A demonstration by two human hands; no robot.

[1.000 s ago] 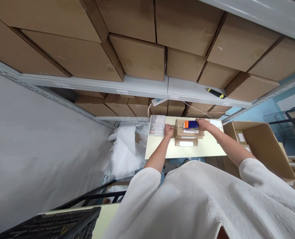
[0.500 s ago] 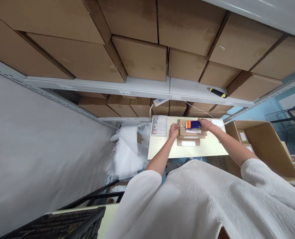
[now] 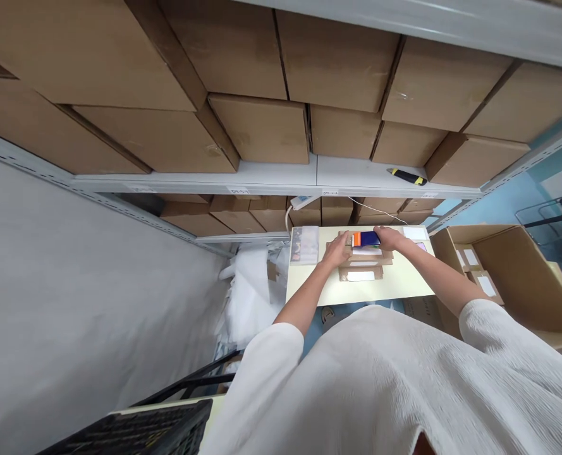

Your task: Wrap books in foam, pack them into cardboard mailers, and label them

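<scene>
On the pale table [image 3: 309, 287], small flat cardboard boxes [image 3: 387, 260] with white labels lie stacked in front of me. My right hand [image 3: 387, 238] is closed around a dark blue and orange tape dispenser [image 3: 368, 239], held low over the top box. At that box's left end, my left hand [image 3: 336, 249] grips the cardboard, its fingertips close to the dispenser's orange end. Those fingers partly hide the box edge. A lower box [image 3: 360, 276] with a white label sticks out toward me.
Clear plastic sleeves [image 3: 304, 244] lie at the table's left end. White wrapping [image 3: 250, 284] hangs beside it. To the right stands a large open carton [image 3: 530, 272] holding labelled boxes. A shelf [image 3: 275, 174] with cartons and a yellow-black utility knife [image 3: 407, 176] spans above.
My left hand has shifted from the box's left side onto its top, closer to the dispenser. The right hand still holds the dispenser over the box. The view has tilted slightly.
</scene>
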